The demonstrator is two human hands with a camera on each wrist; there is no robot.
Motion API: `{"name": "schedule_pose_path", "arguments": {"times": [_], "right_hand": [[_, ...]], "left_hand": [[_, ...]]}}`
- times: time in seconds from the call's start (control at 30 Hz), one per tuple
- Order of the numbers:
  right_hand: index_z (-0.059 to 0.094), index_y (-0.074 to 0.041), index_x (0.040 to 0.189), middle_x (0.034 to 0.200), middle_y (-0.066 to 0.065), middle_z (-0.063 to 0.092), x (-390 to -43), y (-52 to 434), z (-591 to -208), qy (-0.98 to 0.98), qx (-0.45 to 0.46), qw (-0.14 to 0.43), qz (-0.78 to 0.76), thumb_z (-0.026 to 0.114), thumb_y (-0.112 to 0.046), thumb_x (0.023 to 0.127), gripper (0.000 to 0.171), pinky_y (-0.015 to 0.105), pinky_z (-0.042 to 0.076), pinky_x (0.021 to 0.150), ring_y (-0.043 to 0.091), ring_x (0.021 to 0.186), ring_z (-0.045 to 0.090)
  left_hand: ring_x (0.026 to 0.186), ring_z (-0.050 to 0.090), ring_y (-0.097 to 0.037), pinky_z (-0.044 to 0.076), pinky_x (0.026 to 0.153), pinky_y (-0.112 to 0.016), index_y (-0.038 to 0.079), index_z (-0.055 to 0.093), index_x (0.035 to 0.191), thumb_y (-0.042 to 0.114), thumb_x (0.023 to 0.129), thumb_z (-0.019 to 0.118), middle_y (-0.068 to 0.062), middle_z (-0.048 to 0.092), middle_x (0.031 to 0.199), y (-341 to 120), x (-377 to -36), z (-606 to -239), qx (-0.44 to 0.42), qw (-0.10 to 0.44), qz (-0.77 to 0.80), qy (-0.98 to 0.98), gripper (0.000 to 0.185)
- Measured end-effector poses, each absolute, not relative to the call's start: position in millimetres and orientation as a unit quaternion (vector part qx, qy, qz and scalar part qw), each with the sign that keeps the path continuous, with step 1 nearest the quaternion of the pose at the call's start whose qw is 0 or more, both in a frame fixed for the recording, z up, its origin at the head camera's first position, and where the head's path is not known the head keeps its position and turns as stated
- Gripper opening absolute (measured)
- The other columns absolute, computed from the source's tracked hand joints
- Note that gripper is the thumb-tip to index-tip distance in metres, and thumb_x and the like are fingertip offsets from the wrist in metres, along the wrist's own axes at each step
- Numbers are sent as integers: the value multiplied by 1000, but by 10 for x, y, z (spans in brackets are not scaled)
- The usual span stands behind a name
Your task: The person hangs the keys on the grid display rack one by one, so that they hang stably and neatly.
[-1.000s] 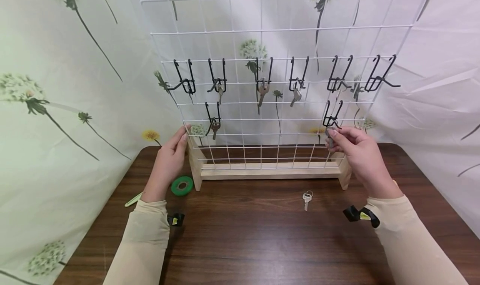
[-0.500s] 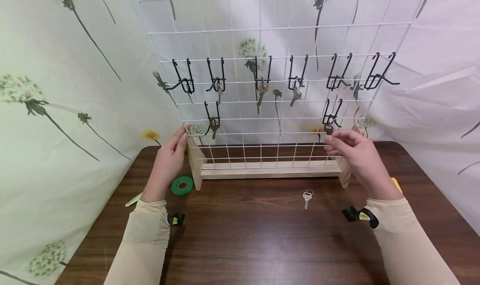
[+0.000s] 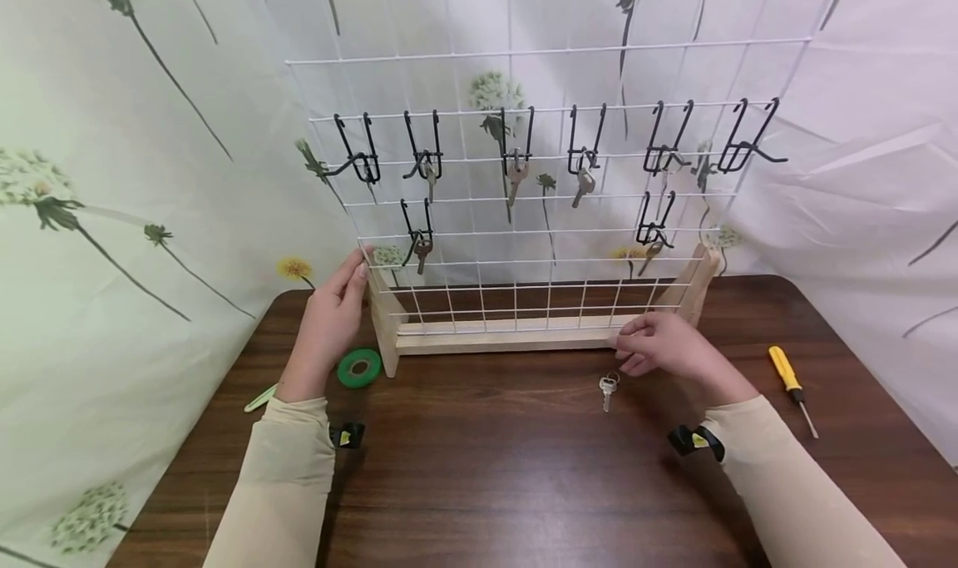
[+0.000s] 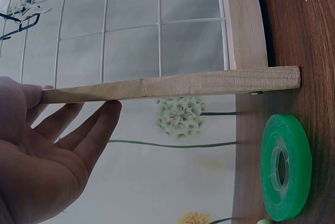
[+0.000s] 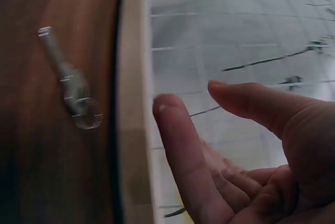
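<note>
My left hand [image 3: 329,323] grips the upper end of the wooden side post [image 4: 183,84] of a white wire grid rack, thumb on one face and fingers on the other. The right hand [image 3: 662,345] hovers in front of the rack's wooden crossbar [image 3: 494,341], holding nothing; thumb and index finger stand apart in the right wrist view. Just left of its fingertips, a silver key [image 3: 607,393] with a small ring lies on the brown table. Another key [image 3: 651,254] hangs from the lower right black hook [image 3: 654,231].
Several black hooks line the grid's upper row, most with keys such as this one [image 3: 516,181]; the far right hook [image 3: 743,152] bears none. Green tape [image 3: 359,368] lies by the left post, near a pale green strip [image 3: 259,398]. A yellow-handled screwdriver [image 3: 786,370] lies right.
My right hand has let go of the key at the lower right hook, where it now hangs, and moved down and left toward the table key. The left hand has kept its grip.
</note>
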State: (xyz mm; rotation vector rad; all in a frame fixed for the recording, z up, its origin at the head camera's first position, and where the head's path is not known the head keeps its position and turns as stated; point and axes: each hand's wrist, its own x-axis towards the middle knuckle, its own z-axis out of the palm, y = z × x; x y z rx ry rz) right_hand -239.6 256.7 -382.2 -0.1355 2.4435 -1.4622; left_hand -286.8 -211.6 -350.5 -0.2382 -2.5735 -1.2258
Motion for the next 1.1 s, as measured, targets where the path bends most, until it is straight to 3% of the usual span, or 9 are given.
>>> {"name": "schedule_pose_path", "arguments": {"times": [0.13,0.33,0.77,1.1], "right_hand": [[69,10,103,86,16,81,-2385,2545,-3971,855,-31,174,-488,70,-21,104,31,38,69,70,16,71,78],[75,4,84,73,10,77,-2313,2483,-4089,878,-18,192,-438,73,-26,101,34,36,67,64,17,63,77],[76,-3,75,61,3,71,-2303,2409,-4179,900,-2,209,-382,79,-36,96,39,32,64,57,13,54,72],[77,-3,76,62,3,71,-2352,2372,-4170,909,-17,214,-358,78,-26,98,32,31,64,57,12,55,71]], "left_hand": [[161,38,-34,33,130,-61,27,44,165,51,115,37,-5,41,171,-2126,-2881,-3511,-86,144,-425,-890,56],[162,36,-33,32,131,-60,27,44,165,51,115,37,-4,40,172,-2139,-2891,-3515,-89,141,-430,-887,56],[162,36,-33,33,131,-60,26,45,165,50,116,38,-4,40,172,-2133,-2898,-3517,-95,141,-432,-886,55],[163,35,-31,32,131,-59,27,44,165,51,115,38,-2,39,173,-2140,-2892,-3520,-94,137,-437,-884,55]]}}
